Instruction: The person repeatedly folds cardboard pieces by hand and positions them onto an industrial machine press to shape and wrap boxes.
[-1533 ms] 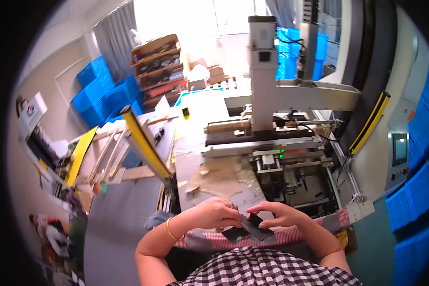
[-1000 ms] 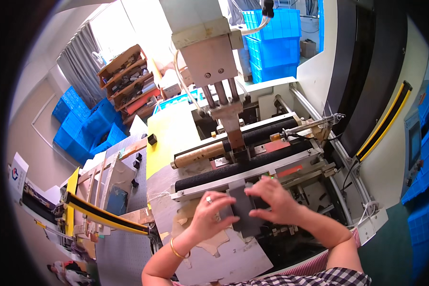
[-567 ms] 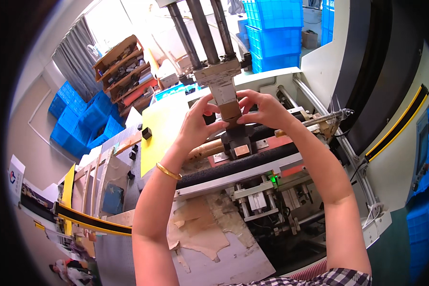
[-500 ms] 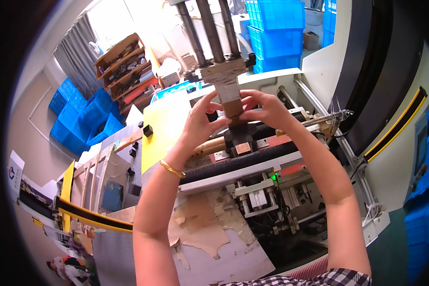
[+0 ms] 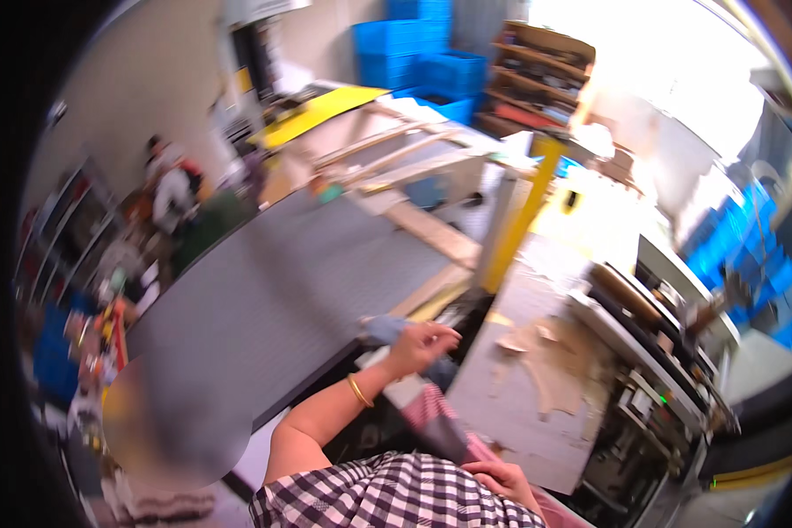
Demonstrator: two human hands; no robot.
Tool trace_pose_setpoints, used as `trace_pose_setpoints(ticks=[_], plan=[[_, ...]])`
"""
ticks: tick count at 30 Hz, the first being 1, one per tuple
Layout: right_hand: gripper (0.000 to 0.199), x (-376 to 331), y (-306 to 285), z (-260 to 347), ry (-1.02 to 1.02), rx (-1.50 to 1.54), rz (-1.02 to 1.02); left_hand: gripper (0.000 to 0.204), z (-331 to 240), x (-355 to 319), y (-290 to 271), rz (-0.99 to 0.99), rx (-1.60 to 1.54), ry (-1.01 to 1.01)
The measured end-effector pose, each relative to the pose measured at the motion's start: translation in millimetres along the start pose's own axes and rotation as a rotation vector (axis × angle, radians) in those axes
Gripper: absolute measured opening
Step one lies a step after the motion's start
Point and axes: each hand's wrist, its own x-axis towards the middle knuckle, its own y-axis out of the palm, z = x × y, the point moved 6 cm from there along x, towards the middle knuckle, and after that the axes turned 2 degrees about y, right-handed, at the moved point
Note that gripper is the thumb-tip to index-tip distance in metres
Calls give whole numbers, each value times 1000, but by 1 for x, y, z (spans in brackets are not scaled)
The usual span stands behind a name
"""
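Slightly smeared by motion, my left hand (image 5: 422,346) hangs between the grey table and the work board, a gold bangle on its wrist. Its fingers are loosely bent, with nothing visible in them. Just behind it lies a blue-grey cloth (image 5: 384,328); whether they touch I cannot tell. My right hand (image 5: 505,480) rests low against my checked top (image 5: 387,497), fingers laid out and holding nothing I can see. The machine with dark rollers (image 5: 647,321) stands off to the right, apart from both hands.
A long grey table (image 5: 299,273) spans the left. Torn brown paper (image 5: 559,370) lies on a pale board (image 5: 493,396). A yellow-edged post (image 5: 524,216) rises beyond my left hand. Another person (image 5: 180,422) is close at lower left. Blue crates (image 5: 396,57) stand at the back.
The view has swung left, away from the machine press. Both hands have come off the block under the press; the left is now by the table and the right low at my body.
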Motion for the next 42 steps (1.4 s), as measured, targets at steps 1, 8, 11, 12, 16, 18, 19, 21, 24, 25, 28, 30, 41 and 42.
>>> trace_pose_setpoints(ticks=[1, 8, 11, 12, 16, 18, 19, 21, 24, 25, 28, 30, 41, 42], plan=[[21, 7, 23, -1, 159, 141, 18, 13, 39, -35, -66, -233, -5, -42], [27, 114, 144, 60, 77, -239, 431, 18, 214, -451, -417, -1101, 909, -1103], [29, 156, 192, 80, -97, -406, 530, 32, 191, -552, -454, -1090, 1055, -1397], [31, 166, 208, 82, -124, -453, 561, 37, 185, -575, -457, -1125, 1034, -1422], [40, 189, 244, 96, -86, -470, 719, 43, 173, -558, -460, -892, 1096, -1270], [41, 190, 254, 106, -61, -526, 764, 28, 178, -577, -465, -948, 1074, -1221], [49, 187, 253, 96, 2, -508, 794, 20, 193, -587, -471, -919, 1055, -1269], [56, 186, 253, 87, 27, -527, 761, 4, 216, -549, -470, -864, 1018, -1207], [49, 167, 243, 106, -61, -549, 700, 12, 244, -436, -438, -1073, -132, -714], [45, 167, 231, 77, 30, -548, 683, 17, 228, -379, -419, -882, -77, -749], [31, 139, 201, 107, -156, -738, 522, 35, 135, -241, -335, -461, 13, -417], [31, 120, 155, 117, -11, -634, 289, 24, 41, -170, -263, -216, 92, -158], [41, -46, -12, 98, -423, -615, -445, 23, -202, -78, 54, 591, 219, 666], [40, -59, -26, 88, -427, -613, -460, 22, -207, -72, 75, 617, 176, 680]])
